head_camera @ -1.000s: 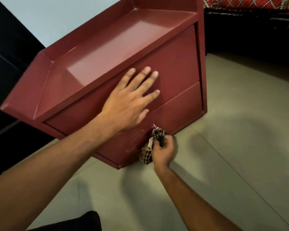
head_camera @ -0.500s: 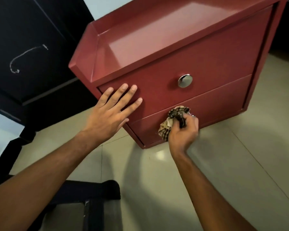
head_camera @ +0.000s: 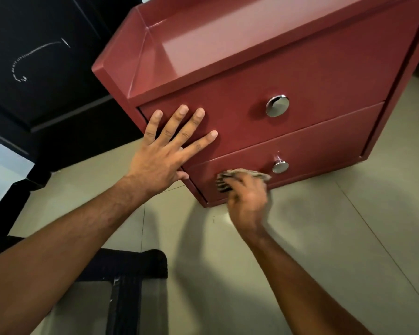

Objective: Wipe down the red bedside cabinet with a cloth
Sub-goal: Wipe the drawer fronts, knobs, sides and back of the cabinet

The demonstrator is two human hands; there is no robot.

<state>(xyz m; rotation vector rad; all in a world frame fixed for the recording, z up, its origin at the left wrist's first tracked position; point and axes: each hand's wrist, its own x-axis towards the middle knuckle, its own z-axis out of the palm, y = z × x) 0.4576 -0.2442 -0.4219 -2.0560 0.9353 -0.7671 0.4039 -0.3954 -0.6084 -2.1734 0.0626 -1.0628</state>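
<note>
Red cabinet (head_camera: 288, 76) braced by my flat, open left hand (head_camera: 162, 155); my right hand (head_camera: 248, 199) seemingly clenches the blurred cloth (head_camera: 237, 176) against the lower drawer (head_camera: 312, 143).

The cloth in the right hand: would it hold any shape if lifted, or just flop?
Probably floppy: the cloth is bunched and creased under the right hand, following the lower drawer. Likely light too, since one hand wads it whole. It is blurred, so texture and grip are hard to judge.

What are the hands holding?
The right hand grips a bunched cloth by its middle. The left hand holds nothing, lying flat on the cabinet.
</note>
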